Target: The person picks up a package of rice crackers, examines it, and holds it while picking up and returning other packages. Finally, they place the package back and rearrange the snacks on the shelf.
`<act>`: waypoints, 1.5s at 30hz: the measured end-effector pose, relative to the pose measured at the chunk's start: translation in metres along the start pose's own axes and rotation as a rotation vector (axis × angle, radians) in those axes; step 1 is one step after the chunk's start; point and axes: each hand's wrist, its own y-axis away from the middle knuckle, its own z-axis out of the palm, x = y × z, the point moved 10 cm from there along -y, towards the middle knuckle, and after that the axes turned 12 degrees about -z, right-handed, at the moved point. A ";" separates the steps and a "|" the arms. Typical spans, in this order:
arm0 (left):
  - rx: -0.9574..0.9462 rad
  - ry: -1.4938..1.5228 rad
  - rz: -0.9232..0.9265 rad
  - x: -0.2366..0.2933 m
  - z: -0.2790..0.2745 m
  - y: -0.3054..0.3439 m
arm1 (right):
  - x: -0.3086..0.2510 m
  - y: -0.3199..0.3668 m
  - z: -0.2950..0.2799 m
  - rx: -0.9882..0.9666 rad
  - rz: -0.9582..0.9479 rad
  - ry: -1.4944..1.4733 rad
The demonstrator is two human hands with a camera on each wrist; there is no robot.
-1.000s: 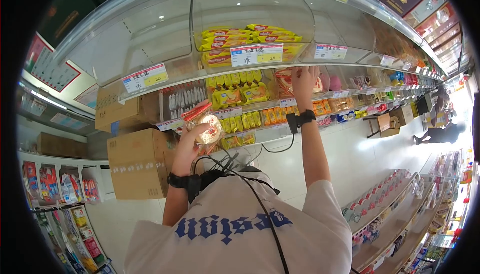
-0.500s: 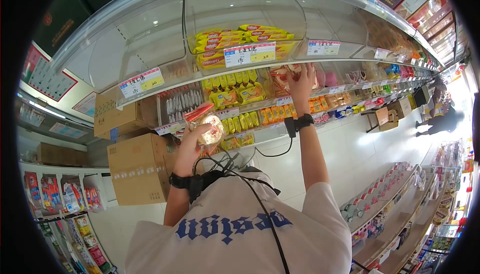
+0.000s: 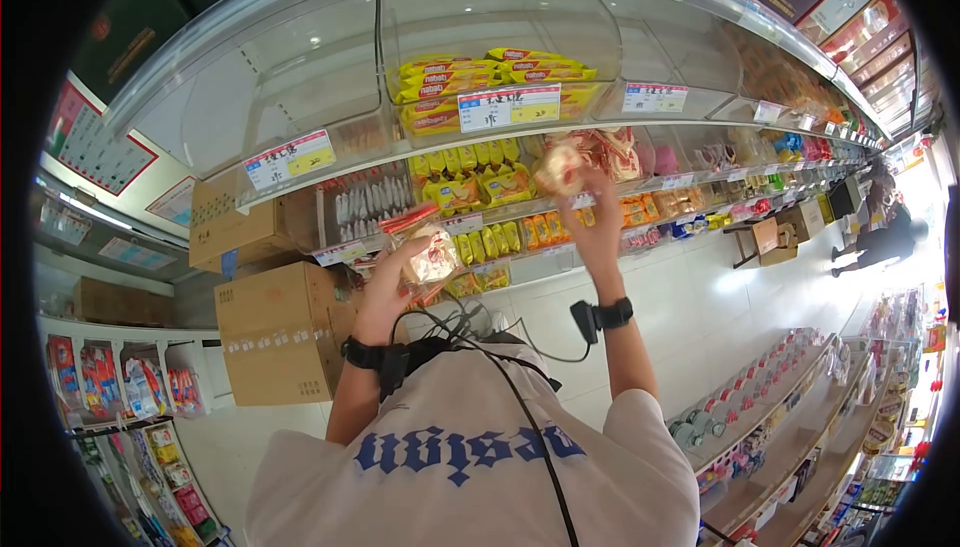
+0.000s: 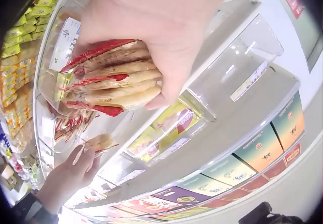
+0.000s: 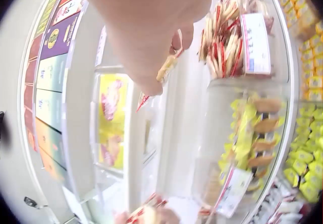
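In the head view my left hand (image 3: 385,287) grips a stack of clear-wrapped round snacks with red edges (image 3: 430,257), at the front of the shelf. The left wrist view shows several of these packs (image 4: 116,78) side by side in the fingers. My right hand (image 3: 597,227) pinches one red-and-clear pack (image 3: 562,169) in front of a bin holding more of the same packs (image 3: 612,152). In the right wrist view that single pack (image 5: 169,65) is between thumb and fingers, partly hidden by the hand.
Yellow wafer packs (image 3: 440,82) lie in the upper shelf bin. Yellow-green packs (image 3: 465,192) fill the bin left of the red ones. Cardboard boxes (image 3: 275,337) are stacked at the left. A low shelf rack (image 3: 780,437) stands at the right, and a person (image 3: 885,247) is far off.
My right hand has drawn back from the red-pack bin, bringing one pack out toward the left hand. The left hand has shifted slightly right with its stack.
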 end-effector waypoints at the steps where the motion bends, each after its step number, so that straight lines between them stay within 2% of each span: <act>1: -0.008 0.041 -0.017 -0.003 0.001 -0.005 | -0.016 0.001 0.016 -0.079 0.013 -0.132; 5: -0.131 0.157 -0.039 -0.008 0.036 -0.011 | -0.104 0.002 0.067 -0.316 -0.078 -0.309; 6: -0.155 0.212 -0.050 -0.008 0.041 -0.012 | -0.116 0.003 0.076 -0.348 -0.090 -0.352; 7: -0.251 0.134 -0.067 -0.010 0.046 -0.014 | -0.128 0.004 0.085 -0.381 -0.104 -0.395; 8: -0.251 0.147 -0.066 -0.010 0.042 -0.013 | -0.136 0.006 0.092 -0.416 -0.119 -0.439; 9: -0.251 0.161 -0.065 -0.010 0.038 -0.011 | -0.133 0.009 0.099 -0.434 -0.076 -0.520; 10: -0.253 0.174 -0.062 -0.010 0.036 -0.010 | -0.136 0.009 0.100 -0.452 -0.125 -0.481; 12: -0.241 0.095 0.055 -0.005 0.030 -0.006 | -0.142 0.008 0.102 -0.489 -0.223 -0.404; 16: -0.204 -0.012 0.132 -0.002 0.025 0.006 | -0.157 0.003 0.102 -0.504 -0.242 -0.454; 19: -0.274 0.105 0.067 -0.003 0.025 0.005 | -0.164 -0.001 0.105 -0.524 -0.247 -0.417; 22: -0.196 0.196 0.061 -0.004 0.017 0.009 | -0.163 0.001 0.107 -0.565 -0.316 -0.279; 28: -0.244 0.148 0.054 0.003 0.023 0.013 | -0.162 0.009 0.099 -0.496 -0.416 -0.102; 31: -0.170 0.142 0.037 0.000 0.017 0.007 | -0.160 0.008 0.096 -0.505 -0.407 -0.088; 36: -0.173 0.162 0.028 -0.001 0.019 0.003 | -0.159 0.008 0.091 -0.506 -0.368 -0.101; 39: -0.138 0.176 0.024 0.000 0.018 0.005 | -0.150 0.003 0.072 -0.446 -0.316 -0.134; 40: -0.120 0.184 0.020 0.002 0.018 0.006 | -0.132 0.000 0.062 -0.385 -0.243 -0.075; 43: -0.108 0.186 0.036 0.007 0.016 0.013 | -0.035 -0.002 0.030 -0.114 0.001 0.049; 45: -0.102 0.184 0.028 0.006 0.016 0.013 | 0.008 -0.003 0.014 -0.113 0.105 0.351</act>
